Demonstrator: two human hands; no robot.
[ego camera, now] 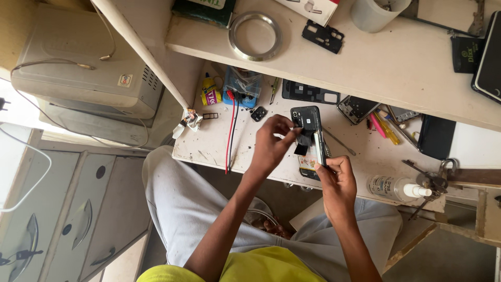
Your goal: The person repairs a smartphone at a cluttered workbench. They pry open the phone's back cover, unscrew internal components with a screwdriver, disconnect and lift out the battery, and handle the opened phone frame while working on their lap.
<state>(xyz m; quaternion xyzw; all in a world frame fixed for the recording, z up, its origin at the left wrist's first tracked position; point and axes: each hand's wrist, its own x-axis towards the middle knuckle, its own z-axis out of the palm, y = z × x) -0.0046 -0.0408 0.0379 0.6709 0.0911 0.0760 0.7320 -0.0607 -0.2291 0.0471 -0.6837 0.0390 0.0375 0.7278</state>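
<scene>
At the far left a grey box-shaped machine stands below the level of the table, with thin cables lying over its top. To the right of it the white worktable begins, and near its back edge there is a small yellow glue tube, then a blue plastic box from which a red wire and a black wire run down over the front edge of the table. On the shelf above lies a metal ring. Next comes the left hand, which is raised over the table; its thumb and fingers are pinched closed on a small black piece that hangs at the back of an opened phone. The phone is held up just above the table, near its front edge, between the two hands. The right hand grips the lower end of the phone from below, with the fingers wrapped around its edge. Behind the phone a black phone frame lies flat. Further right there are coloured pens, and near the front edge a small white spray bottle lies on its side, close to some metal tools.
</scene>
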